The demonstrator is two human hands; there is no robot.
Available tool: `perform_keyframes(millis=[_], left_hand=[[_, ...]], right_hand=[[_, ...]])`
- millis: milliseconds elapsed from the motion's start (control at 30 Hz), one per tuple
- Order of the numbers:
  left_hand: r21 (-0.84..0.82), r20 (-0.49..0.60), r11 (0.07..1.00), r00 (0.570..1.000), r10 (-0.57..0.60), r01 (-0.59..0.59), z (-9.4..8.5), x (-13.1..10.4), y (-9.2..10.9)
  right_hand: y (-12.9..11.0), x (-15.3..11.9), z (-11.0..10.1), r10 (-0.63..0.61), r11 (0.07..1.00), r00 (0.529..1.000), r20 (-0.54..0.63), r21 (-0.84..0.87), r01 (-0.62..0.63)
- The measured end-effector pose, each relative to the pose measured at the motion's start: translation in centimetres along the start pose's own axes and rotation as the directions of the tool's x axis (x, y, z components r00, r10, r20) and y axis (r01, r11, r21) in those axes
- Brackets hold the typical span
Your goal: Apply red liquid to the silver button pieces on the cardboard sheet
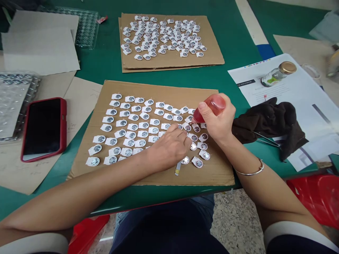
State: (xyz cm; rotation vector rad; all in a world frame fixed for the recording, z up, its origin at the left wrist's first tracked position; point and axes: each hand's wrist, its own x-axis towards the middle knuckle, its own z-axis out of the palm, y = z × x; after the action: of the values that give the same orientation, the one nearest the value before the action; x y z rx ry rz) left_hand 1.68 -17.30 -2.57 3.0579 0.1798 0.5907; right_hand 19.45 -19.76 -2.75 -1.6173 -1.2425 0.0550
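Observation:
My right hand is wrapped round a soft red squeeze bottle, tipped with its lower end down among the small white tabs with round silver discs. These tabs lie in rows on a brown cardboard sheet. Low over the same sheet, my left hand has its fingers curled together close to the bottle's lower end. Its fingertips are partly hidden, and I cannot make out what they pinch. A narrow flat strip with a yellowish end sticks out below that hand; whether the hand grips it is hidden.
Behind lies another stack of cardboard covered with similar tabs. At left are a red-cased phone, clear plastic trays and paper sheets. To the right are a dark cloth, tweezers and a small gold-capped jar on printed paper.

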Motion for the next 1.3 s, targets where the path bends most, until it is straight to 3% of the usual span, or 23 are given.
perform_keyframes(millis=[667,833,1033,1300], left_hand=[[-0.057,0.016,0.998,1.000,-0.009,0.009,-0.5,0.2,-0.5],[-0.132,0.058,0.988,0.996,-0.068,0.075,-0.1,0.0,-1.4],[-0.363,-0.007,0.922,0.989,-0.146,0.134,0.0,-0.1,-2.3],[-0.442,0.030,0.863,0.966,-0.257,0.244,-0.1,-0.2,-3.1]], right_hand=[[0.0,0.0,-0.2,-0.098,0.992,0.995,0.030,-0.080,0.100],[0.1,-0.1,-0.2,-0.123,0.989,0.992,0.040,-0.075,0.125],[0.0,-0.1,-0.2,-0.155,0.985,0.987,0.047,-0.074,0.158],[-0.1,-0.1,-0.4,-0.248,0.968,0.967,0.061,-0.021,0.250]])
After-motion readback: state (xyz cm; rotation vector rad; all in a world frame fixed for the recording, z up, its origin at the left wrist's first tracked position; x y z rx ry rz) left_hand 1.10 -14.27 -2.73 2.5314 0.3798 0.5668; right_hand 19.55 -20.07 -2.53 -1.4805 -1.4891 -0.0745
